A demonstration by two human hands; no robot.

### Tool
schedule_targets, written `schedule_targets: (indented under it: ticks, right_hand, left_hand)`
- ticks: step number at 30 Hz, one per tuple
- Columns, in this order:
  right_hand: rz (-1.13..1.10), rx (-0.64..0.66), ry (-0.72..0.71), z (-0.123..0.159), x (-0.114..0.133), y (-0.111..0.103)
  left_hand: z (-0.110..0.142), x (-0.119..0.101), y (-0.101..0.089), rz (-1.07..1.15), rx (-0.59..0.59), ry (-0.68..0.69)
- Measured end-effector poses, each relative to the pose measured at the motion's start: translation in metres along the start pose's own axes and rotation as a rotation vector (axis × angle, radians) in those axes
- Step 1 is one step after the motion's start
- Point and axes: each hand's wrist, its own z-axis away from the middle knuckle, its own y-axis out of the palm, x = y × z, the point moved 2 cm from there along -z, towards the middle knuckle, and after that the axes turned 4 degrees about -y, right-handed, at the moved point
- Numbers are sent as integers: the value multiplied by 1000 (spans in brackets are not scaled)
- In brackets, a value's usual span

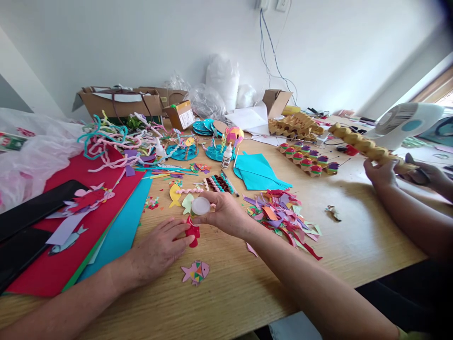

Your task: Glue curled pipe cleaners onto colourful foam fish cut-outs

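Observation:
My left hand (pixel 161 250) rests low over the table, its fingers and thumb holding a red paper fish cutout (pixel 193 232) against the wood. My right hand (pixel 224 213) is closed around a small bottle with a pale round base (pixel 200 206). That bottle is tipped, base up, and its lower end is at the red cutout; whether it touches cannot be made out. Just beyond are a yellow paper fish (pixel 174 196) and a pale green paper fish (pixel 188 203). Nearer me lies a pink fish with coloured triangles (pixel 196 272).
Paper scraps (pixel 279 217) are heaped to the right, behind them blue felt sheets (pixel 260 171) and a white glue bottle (pixel 227 157). Red card (pixel 88 226) and a black phone (pixel 38 208) lie left. A co-worker's hands (pixel 384 174) hold an egg carton strip (pixel 368 146) at right.

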Motion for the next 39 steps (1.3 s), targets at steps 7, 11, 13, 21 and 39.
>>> schedule_targets:
  ticks: [7,11,13,21,39]
  right_hand:
    - [-12,-6,-6,0,3,-6]
    - [-7,7,10,2,3,-5]
    - [-7,19,21,3,3,-4]
    - [-43,-23,-3,1,-3,-4]
    - [-9,9,6,3,6,-4]
  left_hand:
    - [-1,-1,-1,-19,-41,24]
    - [-1,-1,-1,-3,-35,15]
    - [-2,-1,-2,2,-22,11]
    - [-2,-2,-4,-55,-64,44]
    - [-3,-1,-4,66,49,-38]
